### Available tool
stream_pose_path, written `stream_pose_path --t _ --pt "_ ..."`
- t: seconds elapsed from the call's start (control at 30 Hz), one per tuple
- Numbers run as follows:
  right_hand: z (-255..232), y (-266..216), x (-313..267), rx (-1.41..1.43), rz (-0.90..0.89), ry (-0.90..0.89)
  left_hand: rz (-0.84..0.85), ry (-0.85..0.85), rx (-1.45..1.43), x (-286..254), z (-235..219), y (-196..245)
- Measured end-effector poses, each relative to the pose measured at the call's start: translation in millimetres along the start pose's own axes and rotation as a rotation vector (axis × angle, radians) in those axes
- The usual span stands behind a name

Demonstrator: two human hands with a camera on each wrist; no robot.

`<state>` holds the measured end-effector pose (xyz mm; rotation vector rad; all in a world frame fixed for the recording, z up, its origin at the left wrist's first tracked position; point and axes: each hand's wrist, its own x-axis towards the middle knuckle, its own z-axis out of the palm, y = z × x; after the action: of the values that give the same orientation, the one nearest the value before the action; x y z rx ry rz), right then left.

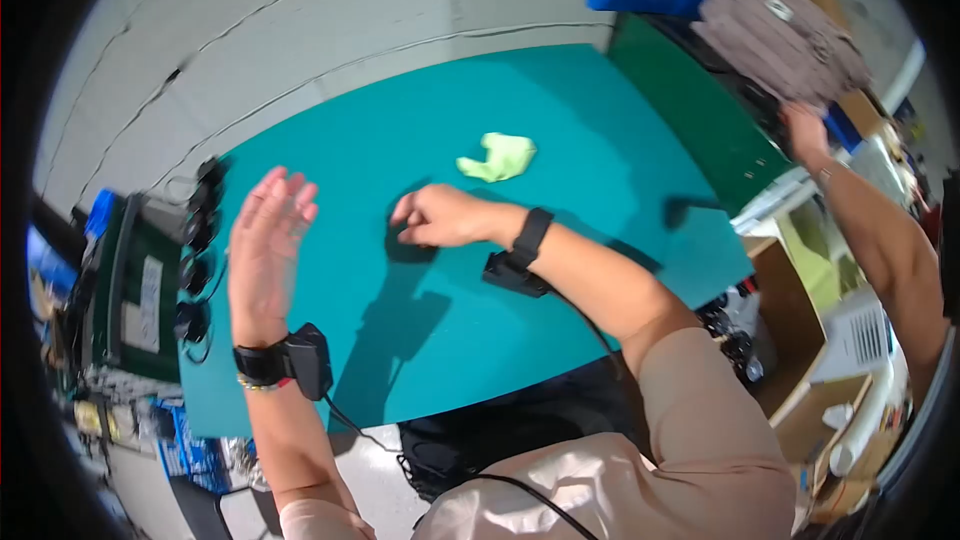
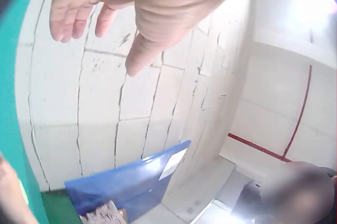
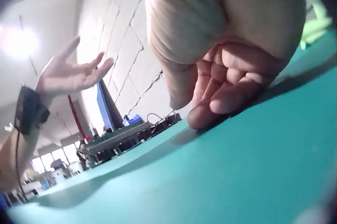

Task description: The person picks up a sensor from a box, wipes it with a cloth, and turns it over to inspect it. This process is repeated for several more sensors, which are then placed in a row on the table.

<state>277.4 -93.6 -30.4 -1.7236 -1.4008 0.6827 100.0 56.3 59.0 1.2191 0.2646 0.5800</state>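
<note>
My left hand (image 1: 265, 250) is raised over the left part of the teal table (image 1: 560, 330), fingers extended and palm bare. The left wrist view shows the same hand (image 2: 152, 3) with its thumb held apart from the fingers. Low over the table's middle is my right hand (image 1: 445, 215), its fingers loosely bent and nothing between them. In the right wrist view the bent fingers (image 3: 231, 90) come right down at the tabletop. Beyond the right hand lies a crumpled light-green piece of soft material (image 1: 505, 156).
Dark round items with cables (image 1: 195, 275) line the table's left edge by a green case (image 1: 135, 280). At the right stand a green panel (image 1: 680, 110), a greyish-pink bag (image 1: 775, 15) and cardboard boxes (image 1: 790, 315). Another person's arm (image 1: 870, 210) reaches toward the bag.
</note>
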Motion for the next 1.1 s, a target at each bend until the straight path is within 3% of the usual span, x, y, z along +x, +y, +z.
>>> stream_pose_path --t 0.03,0.07,0.13,0.23,0.37,0.43,0.47,0.53,0.63,0.67,0.87,1.1 --pt "0 1 -9 -0.128 -0.1 0.055 -0.077 -0.029 -0.091 5 11 -20" --pt "-6 -3 -24 -0.127 -0.063 0.021 -0.087 -0.06 -0.108 9 18 -40" --pt "-15 -18 -53 -0.154 -0.037 -0.023 -0.36 -0.106 -0.365 14 24 -73" --pt "-30 -25 -105 -0.149 0.009 0.102 -0.497 -0.099 -0.471 14 26 -99" --pt "-43 -27 -175 -0.097 0.074 0.292 -0.482 -0.131 -0.425 15 11 -110" --pt "-47 -28 -204 0.131 0.162 0.484 -0.486 -0.107 -0.452 12 10 -109" --pt "-47 -29 -217 0.124 0.17 0.491 -0.464 -0.099 -0.425 11 9 -110" --pt "-45 -31 -239 0.114 0.234 0.72 -0.43 -0.095 -0.376 10 11 -110" --pt "-45 -12 -264 0.138 0.266 0.808 -0.412 -0.114 -0.386 11 8 -115" --pt "-46 -12 -268 0.117 0.337 0.819 -0.413 -0.12 -0.388 10 7 -116" --pt "-43 8 -272 0.004 0.378 0.8 -0.416 -0.076 -0.383 7 10 -115" --pt "-46 16 -265 0.012 0.435 0.787 -0.401 -0.143 -0.389 8 4 -119"
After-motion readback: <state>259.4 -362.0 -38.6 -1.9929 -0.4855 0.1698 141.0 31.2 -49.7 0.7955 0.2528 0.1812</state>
